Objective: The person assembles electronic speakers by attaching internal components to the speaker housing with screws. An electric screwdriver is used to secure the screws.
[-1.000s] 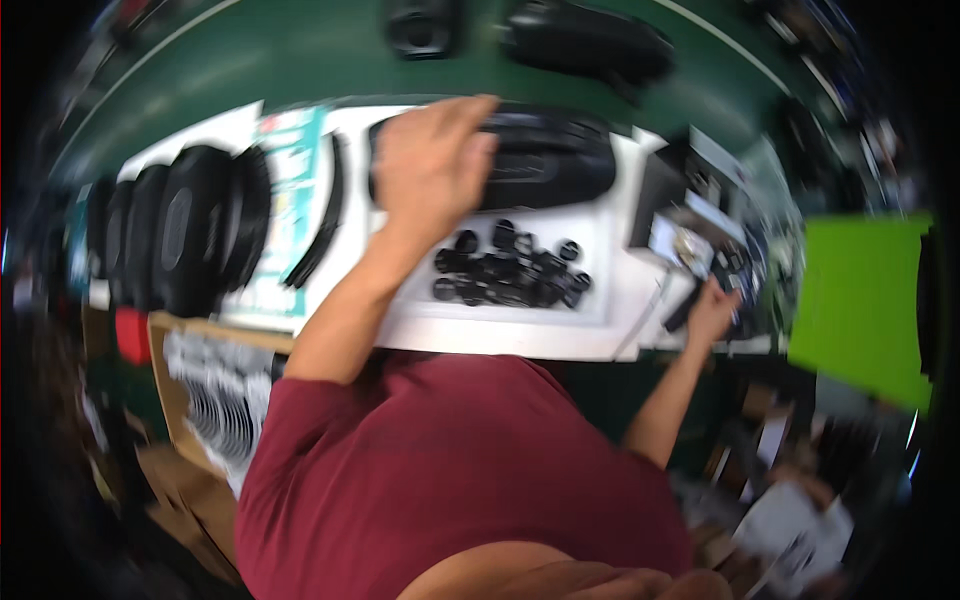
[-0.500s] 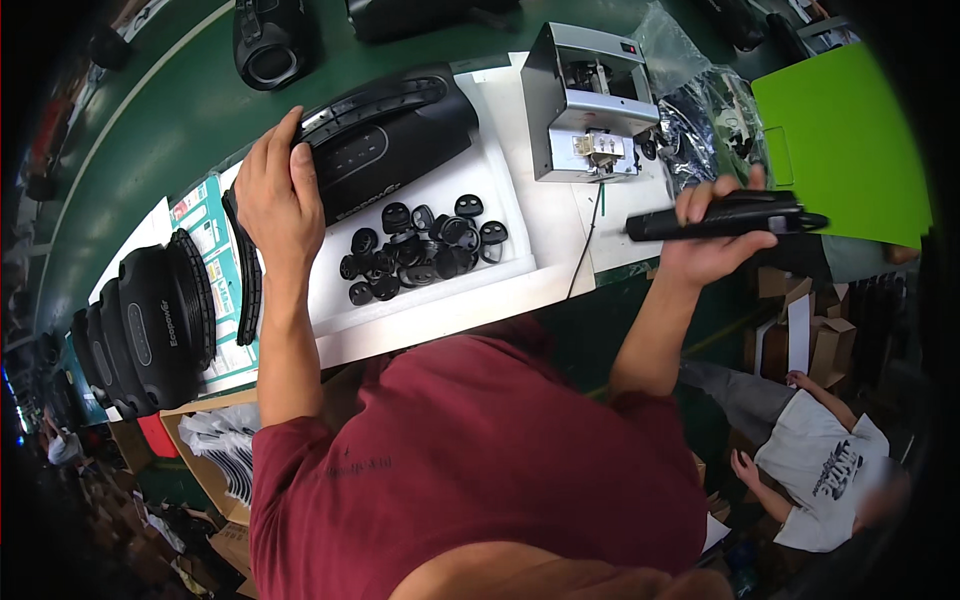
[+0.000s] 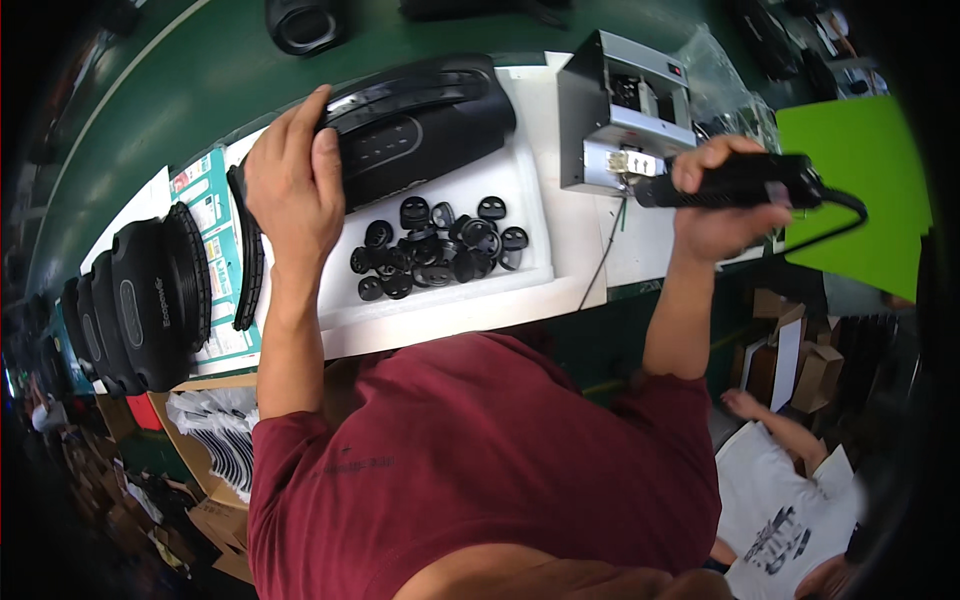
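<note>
My left hand point(image 3: 300, 185) grips the left end of a black portable speaker point(image 3: 425, 130), fingers over its far side and thumb near its handle. The speaker lies on its side in a white foam tray point(image 3: 480, 292). A pile of small round black caps point(image 3: 430, 245) sits in the tray just in front of it. Wrapped round a black electric screwdriver point(image 3: 725, 185) with a cord at its right end, my right hand point(image 3: 730, 215) holds it level in front of a silver screw feeder machine point(image 3: 630, 110). The screwdriver's left tip is close to the machine's front.
Several black speaker housings point(image 3: 140, 300) stand in a row at the left. Beside them a curved black strip point(image 3: 247, 265) lies on printed teal sheets point(image 3: 215, 250). A bright green panel point(image 3: 850, 190) is at the right. A co-worker in a white shirt point(image 3: 790, 500) is at lower right.
My right hand has brought the screwdriver up and across toward the machine's front. My left hand stays on the speaker. The view has shifted slightly, and the co-worker has moved lower.
</note>
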`<move>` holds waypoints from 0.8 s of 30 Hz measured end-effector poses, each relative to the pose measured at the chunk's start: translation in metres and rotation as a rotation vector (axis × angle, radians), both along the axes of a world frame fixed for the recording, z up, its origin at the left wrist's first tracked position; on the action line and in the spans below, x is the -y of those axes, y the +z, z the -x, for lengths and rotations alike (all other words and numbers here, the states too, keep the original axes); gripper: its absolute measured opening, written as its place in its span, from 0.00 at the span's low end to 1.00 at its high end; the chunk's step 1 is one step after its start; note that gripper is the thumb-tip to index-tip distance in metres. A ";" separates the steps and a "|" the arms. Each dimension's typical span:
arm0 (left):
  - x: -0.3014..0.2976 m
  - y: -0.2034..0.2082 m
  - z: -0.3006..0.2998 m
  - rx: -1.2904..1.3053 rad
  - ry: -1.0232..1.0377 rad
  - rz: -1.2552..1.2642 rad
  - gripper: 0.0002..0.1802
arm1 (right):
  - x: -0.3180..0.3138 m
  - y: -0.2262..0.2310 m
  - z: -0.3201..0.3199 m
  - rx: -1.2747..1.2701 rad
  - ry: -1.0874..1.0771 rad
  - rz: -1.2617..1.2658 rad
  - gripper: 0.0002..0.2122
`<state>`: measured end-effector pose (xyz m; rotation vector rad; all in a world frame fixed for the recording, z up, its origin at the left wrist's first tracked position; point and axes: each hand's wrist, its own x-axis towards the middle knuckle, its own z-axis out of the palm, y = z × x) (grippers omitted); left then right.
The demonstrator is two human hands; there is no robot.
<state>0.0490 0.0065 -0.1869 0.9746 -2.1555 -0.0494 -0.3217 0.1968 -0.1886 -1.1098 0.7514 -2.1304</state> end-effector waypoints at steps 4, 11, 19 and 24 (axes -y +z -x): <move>-0.002 -0.003 0.001 0.000 0.012 0.015 0.20 | 0.028 0.051 -0.022 -0.123 0.062 0.232 0.53; 0.002 -0.005 0.002 -0.053 -0.011 0.012 0.21 | 0.142 0.084 -0.061 -0.153 0.216 0.352 0.58; 0.006 -0.001 0.000 -0.066 -0.012 -0.004 0.21 | 0.179 0.068 -0.072 -0.114 0.240 0.304 0.56; 0.006 -0.001 0.000 -0.051 0.000 -0.032 0.22 | 0.186 0.062 -0.073 -0.108 0.299 0.289 0.56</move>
